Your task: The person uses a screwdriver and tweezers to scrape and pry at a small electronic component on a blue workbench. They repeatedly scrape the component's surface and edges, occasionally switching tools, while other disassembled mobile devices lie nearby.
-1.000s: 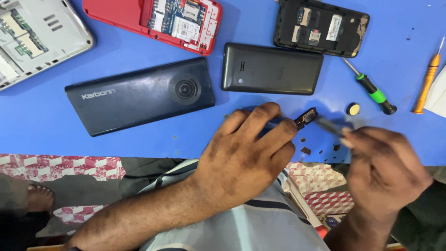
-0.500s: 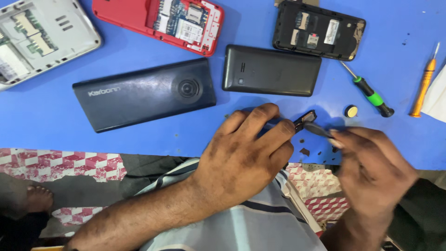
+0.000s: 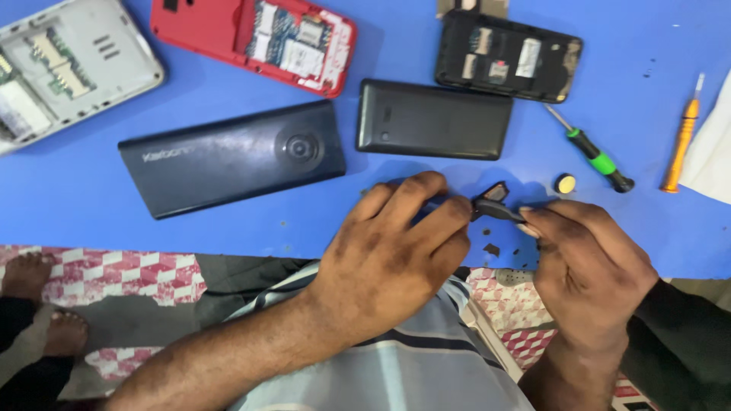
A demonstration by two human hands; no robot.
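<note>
My left hand [image 3: 388, 251] rests on the front part of the blue table [image 3: 76, 205], its fingertips pinched on a small black part [image 3: 495, 193]. Most of that part is hidden under the fingers. My right hand [image 3: 586, 266] comes in from the right and grips a thin dark tool [image 3: 499, 214]. The tool's tip meets the small black part right at my left fingertips. A few tiny black bits [image 3: 493, 249] lie on the table just below the two hands.
Behind the hands lie a dark blue phone [image 3: 232, 156], a black phone [image 3: 434, 119], an opened red phone [image 3: 255, 42], an opened white phone [image 3: 68, 68] and an opened black phone [image 3: 506, 57]. A green-handled screwdriver [image 3: 594, 152], a small round cell [image 3: 565, 183] and an orange screwdriver [image 3: 680, 144] lie right.
My right hand has crept a little to the left, bringing the tool closer against the part. My left hand has stayed in place.
</note>
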